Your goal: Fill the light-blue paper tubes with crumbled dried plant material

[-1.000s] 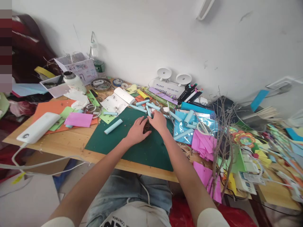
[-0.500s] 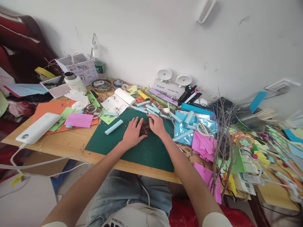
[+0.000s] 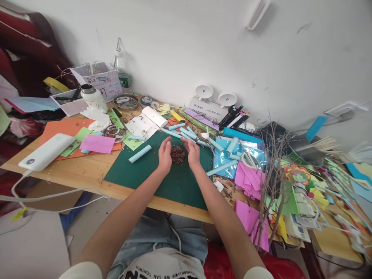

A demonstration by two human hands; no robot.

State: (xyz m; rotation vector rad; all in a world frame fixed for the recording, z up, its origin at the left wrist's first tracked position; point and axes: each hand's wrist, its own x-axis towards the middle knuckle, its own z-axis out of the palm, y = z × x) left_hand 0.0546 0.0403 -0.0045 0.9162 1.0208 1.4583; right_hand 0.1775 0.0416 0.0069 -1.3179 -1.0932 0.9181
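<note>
A small heap of dark brown crumbly bits [image 3: 178, 154] lies on the green cutting mat [image 3: 186, 190]. My left hand [image 3: 165, 155] stands on edge at the heap's left side, palm facing in, fingers stretched out. On the opposite side my right hand [image 3: 192, 152] is held the same way, fingers extended. The heap sits between both palms, and neither hand is closed on anything. One light-blue paper tube [image 3: 140, 154] rests on the mat left of my left hand. Several more blue tubes [image 3: 188, 133] lie jumbled beyond my hands.
Upright bare twigs [image 3: 274, 166] and pink paper [image 3: 249, 180] crowd the right side. A white power bank [image 3: 46, 152] with a cable lies at the left. A white emergency light [image 3: 207, 107] stands against the wall. Scissors [image 3: 250, 159] lie on a blue plastic packet [image 3: 225, 170].
My left hand has gone from lying flat beside the heap to standing on edge. My right hand has opened from a curled shape, and the heap is more fully visible.
</note>
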